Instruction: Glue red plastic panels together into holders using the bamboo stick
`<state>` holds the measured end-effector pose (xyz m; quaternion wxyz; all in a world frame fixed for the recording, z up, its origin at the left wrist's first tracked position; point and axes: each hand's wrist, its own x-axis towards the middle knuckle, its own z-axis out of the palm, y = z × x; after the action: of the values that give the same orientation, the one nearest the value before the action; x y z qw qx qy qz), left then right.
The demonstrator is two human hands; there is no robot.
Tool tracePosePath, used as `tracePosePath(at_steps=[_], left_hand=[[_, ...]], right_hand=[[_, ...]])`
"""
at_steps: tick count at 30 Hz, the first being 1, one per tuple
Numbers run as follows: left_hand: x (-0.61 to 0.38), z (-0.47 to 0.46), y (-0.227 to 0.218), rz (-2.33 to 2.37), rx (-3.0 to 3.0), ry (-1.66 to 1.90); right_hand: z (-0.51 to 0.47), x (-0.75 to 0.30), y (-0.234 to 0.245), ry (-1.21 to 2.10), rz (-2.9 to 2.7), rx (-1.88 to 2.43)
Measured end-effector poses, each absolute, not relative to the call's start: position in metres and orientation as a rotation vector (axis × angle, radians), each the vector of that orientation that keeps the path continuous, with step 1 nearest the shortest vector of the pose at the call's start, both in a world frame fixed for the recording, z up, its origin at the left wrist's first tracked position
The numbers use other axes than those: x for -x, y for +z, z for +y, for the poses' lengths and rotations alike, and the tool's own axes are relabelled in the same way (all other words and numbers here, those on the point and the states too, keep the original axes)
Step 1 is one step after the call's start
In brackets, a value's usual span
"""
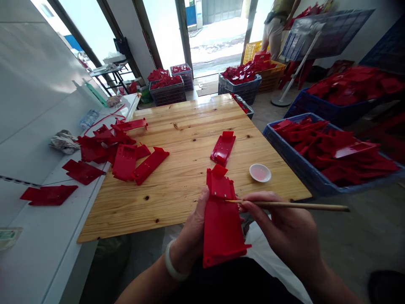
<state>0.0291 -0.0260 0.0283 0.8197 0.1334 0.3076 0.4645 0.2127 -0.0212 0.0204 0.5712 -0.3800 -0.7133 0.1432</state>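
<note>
My left hand [194, 226] grips a flat red plastic part [223, 230] by its left edge, tilted up over my lap at the table's near edge. Between the fingers of my right hand [286, 234] is a thin wooden paintbrush [300, 205], its tip touching the part just below a row of small pale dots. Beyond my hands, a small white dish [260, 172] with pinkish liquid rests on the wooden table [180, 169]. Another red part [223, 148] lies a little behind the held one. My left hand's far fingers are hidden behind the part.
Several red parts [125, 162] are heaped at the table's left, spilling onto a white ledge [41, 249]. A blue crate [284, 150] full of red parts stands close on the right. More filled crates sit by the doorway, where a person [275, 29] stands.
</note>
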Motion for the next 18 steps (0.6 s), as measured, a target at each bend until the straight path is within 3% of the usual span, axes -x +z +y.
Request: tracePosePath(at_steps=[10, 18], left_hand=[[-0.026, -0.014, 0.02, 0.788, -0.439, 1.011], [0.027, 0.156, 0.018, 1.215, -0.938, 1.293]], right_hand=[[-0.019, -0.214, 0.029, 0.286, -1.721, 0.853], [-0.011, -0.249, 0.0, 0.254, -1.643, 1.034]])
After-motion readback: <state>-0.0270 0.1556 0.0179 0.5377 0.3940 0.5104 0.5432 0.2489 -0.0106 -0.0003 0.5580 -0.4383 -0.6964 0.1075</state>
